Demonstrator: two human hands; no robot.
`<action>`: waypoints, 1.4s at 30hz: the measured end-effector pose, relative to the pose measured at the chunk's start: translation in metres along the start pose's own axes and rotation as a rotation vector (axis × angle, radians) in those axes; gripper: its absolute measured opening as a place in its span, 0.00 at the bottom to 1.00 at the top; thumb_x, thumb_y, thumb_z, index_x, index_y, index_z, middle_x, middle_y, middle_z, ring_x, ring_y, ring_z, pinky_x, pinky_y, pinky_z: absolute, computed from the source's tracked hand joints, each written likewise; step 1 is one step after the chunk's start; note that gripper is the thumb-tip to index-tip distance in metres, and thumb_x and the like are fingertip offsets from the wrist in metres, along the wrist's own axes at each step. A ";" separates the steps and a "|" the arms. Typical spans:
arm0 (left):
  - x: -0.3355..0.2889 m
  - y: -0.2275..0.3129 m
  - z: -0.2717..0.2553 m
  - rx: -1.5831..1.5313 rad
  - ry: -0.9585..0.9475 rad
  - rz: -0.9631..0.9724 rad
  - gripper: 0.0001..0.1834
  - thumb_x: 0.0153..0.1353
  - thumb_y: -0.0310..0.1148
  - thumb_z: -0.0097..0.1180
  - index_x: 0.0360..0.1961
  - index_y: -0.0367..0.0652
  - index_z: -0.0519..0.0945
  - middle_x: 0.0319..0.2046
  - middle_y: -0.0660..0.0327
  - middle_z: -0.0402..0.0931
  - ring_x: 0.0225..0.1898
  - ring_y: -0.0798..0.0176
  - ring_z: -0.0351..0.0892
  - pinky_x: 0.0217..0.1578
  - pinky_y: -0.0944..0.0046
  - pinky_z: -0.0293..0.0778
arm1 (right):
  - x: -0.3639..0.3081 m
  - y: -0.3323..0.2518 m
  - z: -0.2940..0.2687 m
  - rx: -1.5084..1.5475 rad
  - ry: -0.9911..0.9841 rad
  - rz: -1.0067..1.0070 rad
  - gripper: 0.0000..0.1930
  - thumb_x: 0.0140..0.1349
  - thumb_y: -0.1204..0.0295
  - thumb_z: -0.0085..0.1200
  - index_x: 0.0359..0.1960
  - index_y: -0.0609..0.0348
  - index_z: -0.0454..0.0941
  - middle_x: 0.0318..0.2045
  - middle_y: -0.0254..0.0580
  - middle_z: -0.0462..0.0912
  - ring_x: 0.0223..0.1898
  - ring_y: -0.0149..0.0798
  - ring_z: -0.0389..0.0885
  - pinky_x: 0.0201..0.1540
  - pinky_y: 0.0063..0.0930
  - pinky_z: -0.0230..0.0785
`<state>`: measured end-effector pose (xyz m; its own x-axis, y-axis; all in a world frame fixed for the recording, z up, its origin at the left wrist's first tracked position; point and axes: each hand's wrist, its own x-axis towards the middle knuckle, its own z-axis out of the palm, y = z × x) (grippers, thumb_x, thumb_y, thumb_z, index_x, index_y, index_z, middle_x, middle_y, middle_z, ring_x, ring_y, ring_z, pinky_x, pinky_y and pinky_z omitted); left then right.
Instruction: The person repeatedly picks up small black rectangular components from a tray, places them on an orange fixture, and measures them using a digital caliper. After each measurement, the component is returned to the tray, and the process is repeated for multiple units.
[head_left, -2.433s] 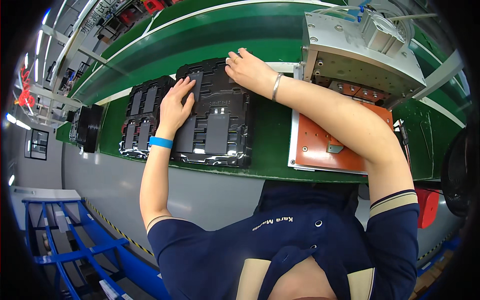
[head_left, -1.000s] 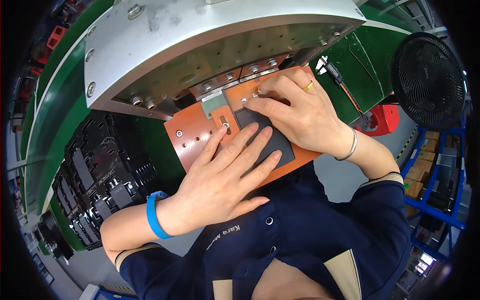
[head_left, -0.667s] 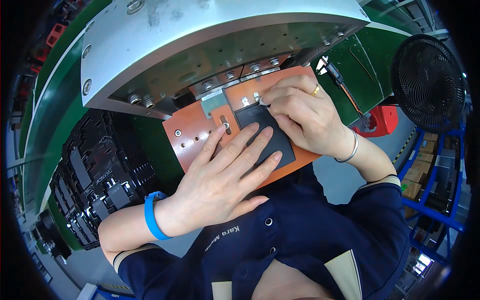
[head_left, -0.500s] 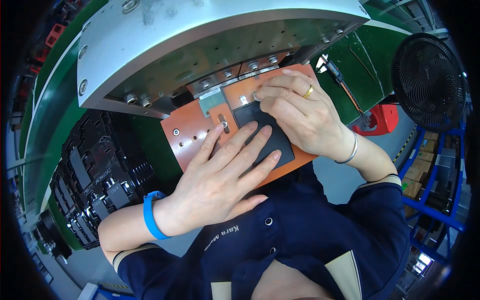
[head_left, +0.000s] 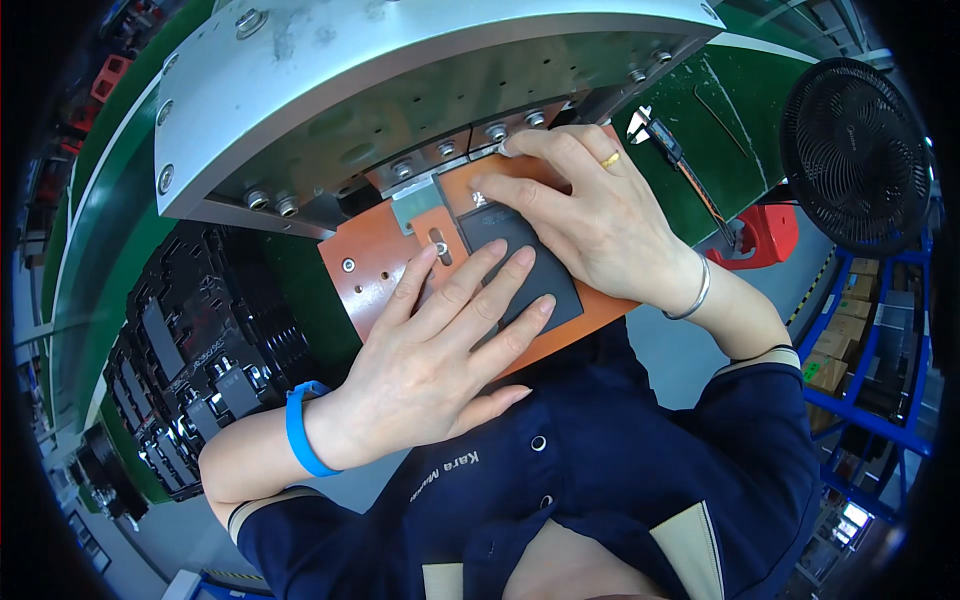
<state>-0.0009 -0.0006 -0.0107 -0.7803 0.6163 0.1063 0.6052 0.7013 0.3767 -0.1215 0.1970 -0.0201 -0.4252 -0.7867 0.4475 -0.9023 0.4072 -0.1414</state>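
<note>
An orange fixture plate (head_left: 350, 235) lies beneath both my hands, its far edge under a silver metal press frame (head_left: 430, 75). Set in the fixture is a flat black rectangular piece (head_left: 556, 292) with a small shiny tab (head_left: 479, 198) at its far end. My left hand (head_left: 415, 360) lies with spread fingers across the black piece and the fixture's slotted orange block (head_left: 432, 228). My right hand (head_left: 610, 215) is over the far right part, its thumb tip by the tab. Its index fingertip touches the fixture's far edge below the press bolts, apart from the thumb.
Stacked black trays (head_left: 200, 350) stand at the left on the green bench. To the right lie a caliper (head_left: 675, 155) and a hex key (head_left: 722, 120), with a red tool-like object (head_left: 765, 238) and a black fan (head_left: 855, 155) beyond. Boxes (head_left: 845, 320) fill a blue rack.
My right hand's pinched fingers have parted: the index finger moved away to the fixture's far edge, the thumb shifted left toward the tab. My left hand stays put on the black piece.
</note>
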 end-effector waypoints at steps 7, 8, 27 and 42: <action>-0.001 -0.001 0.001 -0.004 0.009 -0.004 0.36 0.51 0.54 0.63 0.61 0.56 0.73 0.66 0.53 0.63 0.67 0.45 0.60 0.67 0.37 0.45 | 0.002 0.000 -0.004 0.046 -0.071 -0.066 0.17 0.53 0.73 0.56 0.46 0.43 0.79 0.49 0.36 0.73 0.50 0.42 0.71 0.49 0.35 0.67; 0.000 -0.001 0.001 -0.004 0.010 -0.001 0.36 0.51 0.54 0.63 0.61 0.55 0.73 0.66 0.53 0.63 0.67 0.45 0.60 0.67 0.37 0.45 | 0.003 -0.001 -0.004 0.043 -0.084 -0.067 0.17 0.53 0.73 0.56 0.46 0.43 0.79 0.49 0.37 0.73 0.50 0.42 0.71 0.49 0.35 0.67; 0.003 -0.012 -0.009 0.059 0.054 -0.107 0.42 0.51 0.69 0.54 0.59 0.52 0.76 0.66 0.48 0.61 0.68 0.39 0.55 0.65 0.36 0.49 | -0.028 -0.011 -0.020 0.238 -0.044 -0.003 0.21 0.48 0.61 0.67 0.42 0.60 0.82 0.48 0.47 0.80 0.49 0.48 0.82 0.50 0.38 0.77; 0.002 -0.017 -0.008 0.003 0.047 -0.132 0.40 0.50 0.66 0.58 0.61 0.55 0.75 0.66 0.50 0.61 0.68 0.39 0.56 0.66 0.37 0.48 | -0.021 -0.004 -0.015 0.260 -0.050 -0.026 0.20 0.47 0.61 0.69 0.38 0.61 0.83 0.45 0.48 0.82 0.48 0.46 0.83 0.47 0.33 0.80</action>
<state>-0.0137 -0.0137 -0.0096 -0.8596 0.5013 0.0990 0.4973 0.7763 0.3874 -0.1079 0.2187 -0.0151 -0.3991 -0.8198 0.4106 -0.8980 0.2589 -0.3558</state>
